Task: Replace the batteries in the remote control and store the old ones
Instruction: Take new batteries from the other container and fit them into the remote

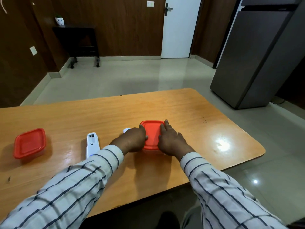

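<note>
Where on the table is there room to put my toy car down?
Lots of bare table lies right of the middle red-lidded box, out to the rounded corner, and along the far edge. A smaller gap sits between the left red-lidded box and the white remote. It's crowded where both hands, left and right, press the middle box.

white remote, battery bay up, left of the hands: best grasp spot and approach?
Grip the white remote across its long side edges at mid-body, coming from above. It lies flat on the table with the open battery bay facing up, so a side pinch keeps the bay clear.
</note>
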